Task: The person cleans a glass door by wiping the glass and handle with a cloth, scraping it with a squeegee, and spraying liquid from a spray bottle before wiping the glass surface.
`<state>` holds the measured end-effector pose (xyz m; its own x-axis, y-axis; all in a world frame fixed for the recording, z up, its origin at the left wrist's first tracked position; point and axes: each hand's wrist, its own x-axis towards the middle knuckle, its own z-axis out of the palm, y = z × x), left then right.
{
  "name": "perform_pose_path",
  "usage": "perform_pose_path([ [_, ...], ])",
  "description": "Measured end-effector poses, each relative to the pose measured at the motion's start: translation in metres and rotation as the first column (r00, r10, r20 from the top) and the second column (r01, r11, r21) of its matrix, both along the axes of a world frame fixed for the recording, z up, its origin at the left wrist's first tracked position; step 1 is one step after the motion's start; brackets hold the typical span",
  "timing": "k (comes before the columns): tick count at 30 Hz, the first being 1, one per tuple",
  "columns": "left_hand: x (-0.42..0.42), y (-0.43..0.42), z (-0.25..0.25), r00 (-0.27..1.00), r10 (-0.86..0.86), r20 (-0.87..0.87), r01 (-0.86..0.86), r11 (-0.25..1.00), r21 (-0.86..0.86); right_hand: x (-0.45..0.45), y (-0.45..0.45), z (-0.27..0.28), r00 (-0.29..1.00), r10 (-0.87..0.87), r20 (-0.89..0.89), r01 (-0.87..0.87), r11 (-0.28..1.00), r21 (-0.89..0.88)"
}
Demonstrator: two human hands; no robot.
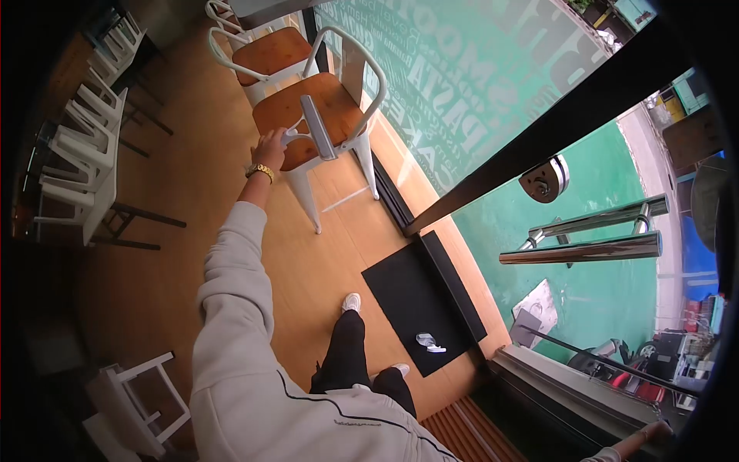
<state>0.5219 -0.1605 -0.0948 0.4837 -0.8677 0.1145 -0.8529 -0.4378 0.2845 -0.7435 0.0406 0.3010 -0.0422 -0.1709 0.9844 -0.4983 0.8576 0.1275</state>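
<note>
My left hand (269, 148), with a gold watch at the wrist, reaches far out and is closed round the pale handle of a squeegee (317, 127). The squeegee's long grey head is held over the wooden seat of a white metal chair (339, 92). Down at the lower right edge, my right hand (656, 433) is small and dim beside the door frame; its fingers cannot be made out. On the black mat (400, 289) near my feet lies a small clear and white object (429, 343), perhaps a spray bottle.
A glass door with a steel pull handle (585, 250) stands at the right, beside a lettered window (431, 85). Another chair (269, 54) is behind the first. White stools (85, 146) rest upturned on tables at the left. A white stool (150, 400) stands lower left.
</note>
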Motion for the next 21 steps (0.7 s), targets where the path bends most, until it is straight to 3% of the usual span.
perform_pose_path([
  [6,0.019,-0.062,-0.006,0.999,0.005,0.050,-0.010,0.993,0.119,-0.021,0.018,0.009,0.988,-0.109,-0.105,0.117,0.990,0.076],
  [9,0.032,-0.084,-0.019,1.000,-0.002,-0.005,0.002,0.992,0.129,-0.033,0.027,0.009,0.956,-0.212,-0.204,0.239,0.964,0.114],
  [18,0.044,-0.099,-0.045,0.996,-0.041,0.074,0.019,0.961,0.274,0.034,0.056,0.018,0.988,-0.128,0.082,0.127,0.992,0.015],
  [21,0.053,-0.103,-0.053,0.997,-0.070,0.016,0.063,0.963,0.263,0.057,0.065,0.017,0.982,-0.076,0.174,0.086,0.995,-0.052],
])
